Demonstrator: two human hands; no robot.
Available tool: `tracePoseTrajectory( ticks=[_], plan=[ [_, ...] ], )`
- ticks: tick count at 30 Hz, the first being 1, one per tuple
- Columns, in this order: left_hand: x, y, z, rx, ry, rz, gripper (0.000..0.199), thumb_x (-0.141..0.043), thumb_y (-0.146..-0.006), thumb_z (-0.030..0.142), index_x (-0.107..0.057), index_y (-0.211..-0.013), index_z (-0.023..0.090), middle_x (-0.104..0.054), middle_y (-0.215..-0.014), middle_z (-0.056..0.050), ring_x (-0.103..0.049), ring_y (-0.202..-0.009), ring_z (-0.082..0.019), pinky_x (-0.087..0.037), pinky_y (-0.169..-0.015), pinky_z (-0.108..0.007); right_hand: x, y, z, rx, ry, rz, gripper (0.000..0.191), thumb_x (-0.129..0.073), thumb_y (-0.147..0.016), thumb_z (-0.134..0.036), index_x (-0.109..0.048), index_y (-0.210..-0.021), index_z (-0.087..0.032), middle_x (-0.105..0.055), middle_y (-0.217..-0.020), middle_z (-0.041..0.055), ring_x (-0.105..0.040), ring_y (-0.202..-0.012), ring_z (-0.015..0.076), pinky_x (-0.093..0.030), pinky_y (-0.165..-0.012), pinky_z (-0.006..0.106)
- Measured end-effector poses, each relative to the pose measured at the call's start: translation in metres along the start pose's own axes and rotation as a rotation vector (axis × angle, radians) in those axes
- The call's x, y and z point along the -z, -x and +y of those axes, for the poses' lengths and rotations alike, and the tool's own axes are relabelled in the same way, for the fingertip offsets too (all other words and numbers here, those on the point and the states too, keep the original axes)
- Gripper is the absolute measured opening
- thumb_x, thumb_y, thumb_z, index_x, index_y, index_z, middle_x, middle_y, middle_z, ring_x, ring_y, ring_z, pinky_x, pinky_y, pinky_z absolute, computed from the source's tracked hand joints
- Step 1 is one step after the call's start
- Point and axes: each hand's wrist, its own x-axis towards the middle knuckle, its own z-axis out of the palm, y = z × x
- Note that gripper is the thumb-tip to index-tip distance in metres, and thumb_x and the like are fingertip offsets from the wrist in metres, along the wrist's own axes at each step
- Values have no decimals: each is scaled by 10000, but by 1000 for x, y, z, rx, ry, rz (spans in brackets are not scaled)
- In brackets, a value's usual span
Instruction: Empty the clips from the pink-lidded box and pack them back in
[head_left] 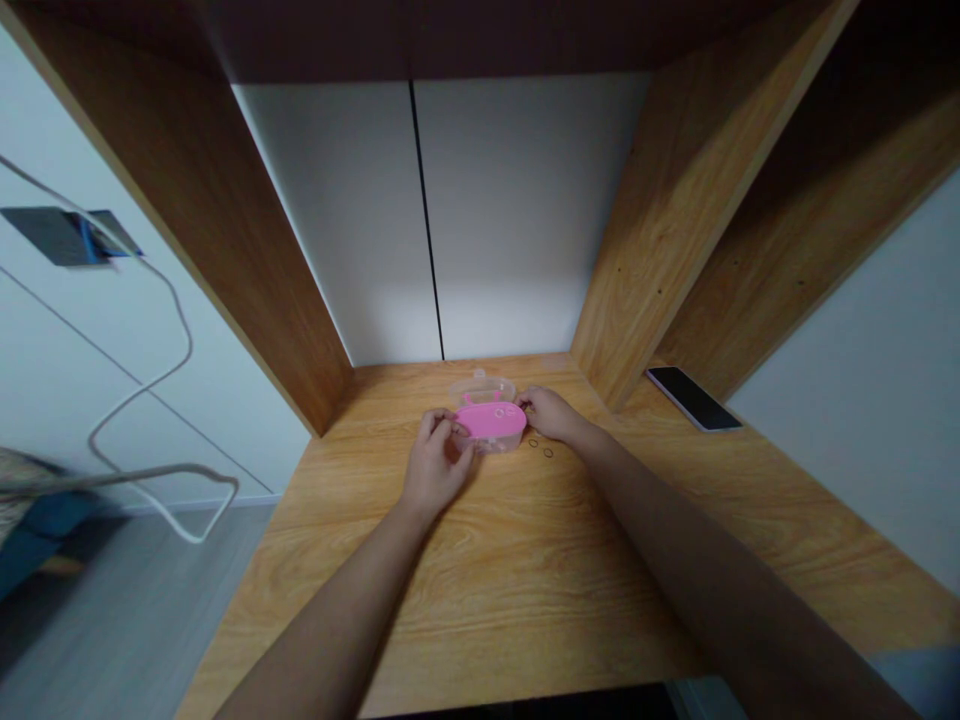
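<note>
Pink-lidded box [491,421] between left hand [435,464] and right hand [547,413], near desk's back [397,378]

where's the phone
In the head view, the black smartphone lies at the right of the wooden desk, beyond and to the right of the right hand, beside the wooden upright panel.

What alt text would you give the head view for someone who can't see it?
The left hand and right hand touch opposite ends of a clear plastic container with a pink top. It sits on a wooden desk, with small dark rings just to its right. A black phone lies farther right.
</note>
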Motion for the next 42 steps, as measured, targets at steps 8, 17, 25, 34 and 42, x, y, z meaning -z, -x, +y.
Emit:
tracePoseTrajectory(
  ticks=[8,17,25,34,42],
  plan=[
    [0,1,-1,1,1,3,143,-691,-817,166,-620,-934,205,-548,-1105,-69,-573,-1077,-218,-510,-957,-364,1,3,14,-107,-32,4,116,-662,-809,-146,-771,-835,-177,-777,-838,51,-672,-725,158,-440,-637,217],
    [0,1,-3,-15,9,0,121,-681,-834,190,-621,-938,200,-543,-1112,-77,-571,-1093,-224,-510,-970,-374,9,17,38,-250,-34,70,148,-753,-819,-315,-750,-855,-172,-760,-829,66,-660,-720,161,-435,-625,233],
    [0,0,-1,-16,0,7,137,-688,-824,182,-623,-943,201,-542,-1110,-77,-572,-1091,-227,-509,-973,-380,22,37,31,-221,-45,34,168,-692,-863,-326,-725,-817,-168,-744,-784,64,-636,-697,171,-393,-597,256],
    [0,0,-1,-6,11,-2,138,-691,-822,175,-619,-936,205,-542,-1114,-77,-570,-1091,-227,-512,-972,-383,20,49,18,-113,-185,-77,156,-720,-818,-290,-753,-924,-179,-750,-799,37,-665,-717,177,-439,-641,257],
    [0,1,0,-3,7,11,126,-691,-823,188,-625,-929,205,-539,-1115,-74,-573,-1086,-222,-515,-966,-368,15,55,15,-12,-7,-30,99,-666,-862,-250,-716,-846,-166,-699,-884,78,-628,-821,186,-441,-718,267]
  ],
)
